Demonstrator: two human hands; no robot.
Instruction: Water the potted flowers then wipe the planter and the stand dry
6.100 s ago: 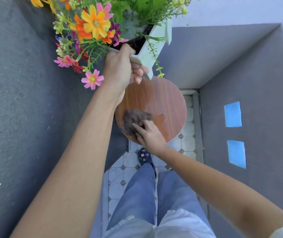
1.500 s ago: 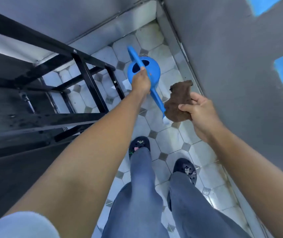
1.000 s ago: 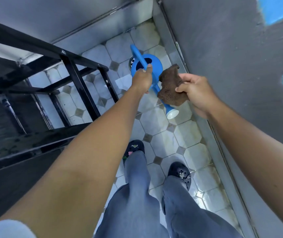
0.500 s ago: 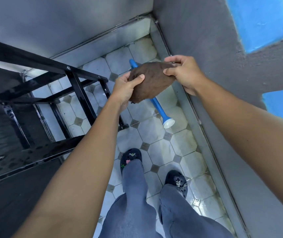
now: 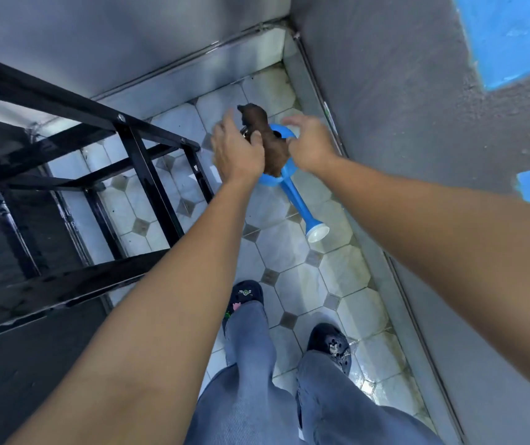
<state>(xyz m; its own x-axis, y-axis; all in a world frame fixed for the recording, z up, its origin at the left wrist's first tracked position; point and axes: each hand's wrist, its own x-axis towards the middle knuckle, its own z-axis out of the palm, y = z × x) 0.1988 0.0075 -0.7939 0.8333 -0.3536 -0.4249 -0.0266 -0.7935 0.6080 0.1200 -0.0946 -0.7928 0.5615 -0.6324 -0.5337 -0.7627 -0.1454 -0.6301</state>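
A blue watering can (image 5: 298,203) stands on the tiled floor in the corner, its white-tipped spout pointing toward my feet. A bunched brown cloth (image 5: 268,139) hangs just above the can's body, between my two hands. My left hand (image 5: 236,152) is on the cloth's left side, with the thumb pressed into it. My right hand (image 5: 309,146) is on the cloth's right side with its fingers spread, the thumb at the cloth's edge. Both hands are blurred. Neither the planter nor the stand's top is in view.
A black metal frame (image 5: 148,175) fills the left side, its legs standing on the floor beside the can. Grey walls (image 5: 401,123) close the corner at the back and right. My feet in dark shoes (image 5: 329,343) stand on wet tiles (image 5: 292,248) in front.
My left hand let go of the watering can, which now stands on the floor. Both hands came together on the cloth and have lowered it to just over the can.
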